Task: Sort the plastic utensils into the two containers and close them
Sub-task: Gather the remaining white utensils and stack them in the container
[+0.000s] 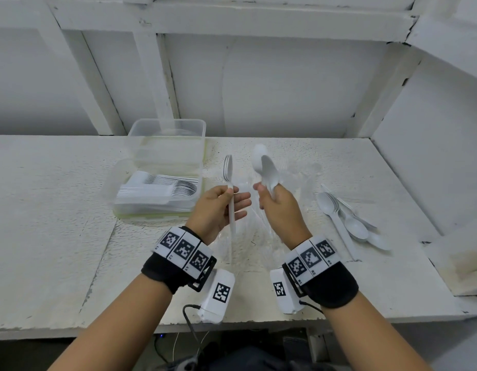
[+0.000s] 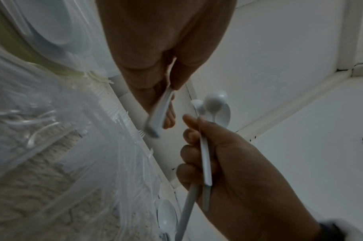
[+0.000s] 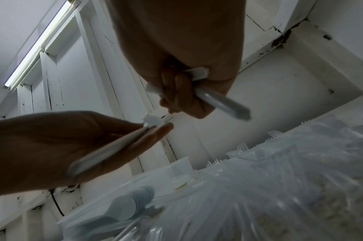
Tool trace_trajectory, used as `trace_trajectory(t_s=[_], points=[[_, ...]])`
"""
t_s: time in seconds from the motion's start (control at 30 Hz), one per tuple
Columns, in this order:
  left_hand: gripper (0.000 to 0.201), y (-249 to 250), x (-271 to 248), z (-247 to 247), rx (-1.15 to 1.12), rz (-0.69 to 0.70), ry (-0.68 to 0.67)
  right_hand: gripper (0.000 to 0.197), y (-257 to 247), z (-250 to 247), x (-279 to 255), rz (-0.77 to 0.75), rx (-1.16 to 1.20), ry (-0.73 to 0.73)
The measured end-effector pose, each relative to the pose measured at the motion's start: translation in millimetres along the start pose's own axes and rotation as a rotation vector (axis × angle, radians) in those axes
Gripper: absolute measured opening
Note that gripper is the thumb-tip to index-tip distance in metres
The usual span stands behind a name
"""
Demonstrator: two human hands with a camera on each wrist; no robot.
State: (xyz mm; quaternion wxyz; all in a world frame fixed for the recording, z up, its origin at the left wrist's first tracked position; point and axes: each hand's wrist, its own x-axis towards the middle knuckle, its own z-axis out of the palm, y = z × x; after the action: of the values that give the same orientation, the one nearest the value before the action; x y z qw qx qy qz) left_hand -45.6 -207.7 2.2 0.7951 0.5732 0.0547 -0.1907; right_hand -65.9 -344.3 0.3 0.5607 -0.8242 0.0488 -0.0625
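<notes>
My left hand pinches a white plastic fork by its handle and holds it upright, tines up, above the table. Just to its right, my right hand grips the handles of two or three white spoons, bowls up. In the left wrist view the fork is blurred beside the spoons. A clear container at the left holds stacked white utensils. Behind it stands a second clear container, which looks empty. More white spoons lie in a pile on the table at the right.
A clear plastic bag with clear forks lies on the white table under both hands. A green-edged lid sits under the near container. White walls and beams close off the back and right side.
</notes>
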Motion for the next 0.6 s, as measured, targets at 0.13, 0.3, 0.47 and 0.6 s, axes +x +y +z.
trace_trajectory(t_s=[0.13, 0.3, 0.47, 0.6], points=[[0.013, -2, 1, 7, -0.062, 0.001, 0.003, 0.033, 4, 10, -5, -0.05, -0.039, -0.048], [0.015, -4, 1, 9, -0.072, 0.009, 0.015, 0.021, 6, 11, -3, -0.114, -0.137, -0.003], [0.021, -4, 1, 9, -0.037, -0.004, 0.006, 0.022, 5, 16, -6, -0.102, -0.05, 0.008], [0.018, -4, 2, 7, -0.034, -0.026, -0.02, 0.029, 7, 18, -6, -0.033, 0.023, -0.024]])
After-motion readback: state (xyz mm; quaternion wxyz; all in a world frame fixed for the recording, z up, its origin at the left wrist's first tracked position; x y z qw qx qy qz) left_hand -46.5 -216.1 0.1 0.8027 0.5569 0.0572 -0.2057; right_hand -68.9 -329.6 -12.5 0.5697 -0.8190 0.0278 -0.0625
